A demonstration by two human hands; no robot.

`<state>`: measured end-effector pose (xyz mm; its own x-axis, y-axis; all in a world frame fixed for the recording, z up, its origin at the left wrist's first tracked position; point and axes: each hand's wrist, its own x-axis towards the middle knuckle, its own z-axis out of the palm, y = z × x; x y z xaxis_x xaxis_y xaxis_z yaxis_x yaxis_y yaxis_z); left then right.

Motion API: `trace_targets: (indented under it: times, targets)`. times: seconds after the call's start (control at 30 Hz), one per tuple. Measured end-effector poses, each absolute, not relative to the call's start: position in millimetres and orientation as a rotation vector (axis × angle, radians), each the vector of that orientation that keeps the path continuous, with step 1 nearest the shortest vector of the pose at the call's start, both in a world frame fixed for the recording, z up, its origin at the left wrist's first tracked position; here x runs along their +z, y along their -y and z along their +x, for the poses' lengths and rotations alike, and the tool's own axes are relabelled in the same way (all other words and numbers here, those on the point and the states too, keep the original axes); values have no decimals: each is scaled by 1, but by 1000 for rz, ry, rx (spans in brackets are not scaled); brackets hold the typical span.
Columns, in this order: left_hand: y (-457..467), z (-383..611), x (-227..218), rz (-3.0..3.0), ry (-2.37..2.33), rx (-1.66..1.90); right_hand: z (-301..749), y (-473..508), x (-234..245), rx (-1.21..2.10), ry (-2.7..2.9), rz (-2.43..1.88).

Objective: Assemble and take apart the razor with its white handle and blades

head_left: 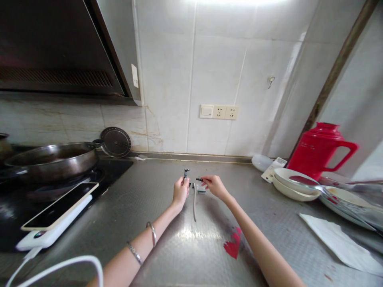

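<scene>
My left hand (180, 193) is closed around a small dark object with a short, T-shaped metallic head (186, 171) that points up and away from me. What kind of thing it is, I cannot tell. To its right, my right hand (216, 185) pinches a short black cylindrical piece (199, 179), its end towards the left hand. The two held pieces are apart. Between the hands a thin grey stick or tube (195, 205) lies on the metal counter (167, 255). Beside it, partly under the right fingers, is a small clear packet with a green edge (201, 192).
At left, a steel pan (56, 161) sits on the stove, with a phone (61, 205) on a white power bank (54, 239) nearer me. A red thermos jug (317, 149), stacked bowls (295, 191) and white paper (338, 241) stand or lie at right. A range hood (60, 48) overhangs the left.
</scene>
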<state>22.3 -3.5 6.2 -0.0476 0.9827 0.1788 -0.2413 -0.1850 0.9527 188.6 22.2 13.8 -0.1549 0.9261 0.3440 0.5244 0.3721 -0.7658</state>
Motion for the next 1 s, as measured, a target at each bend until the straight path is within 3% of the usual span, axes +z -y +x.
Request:
trace_targets:
  times: [0.27,1.0]
  targets:
    - [3,21,9,1143,-955,1561,186,-21,20,730,1744,-1165]
    - [24,33,5,1513,-840,1513,181,3,66,588,1628,-1021]
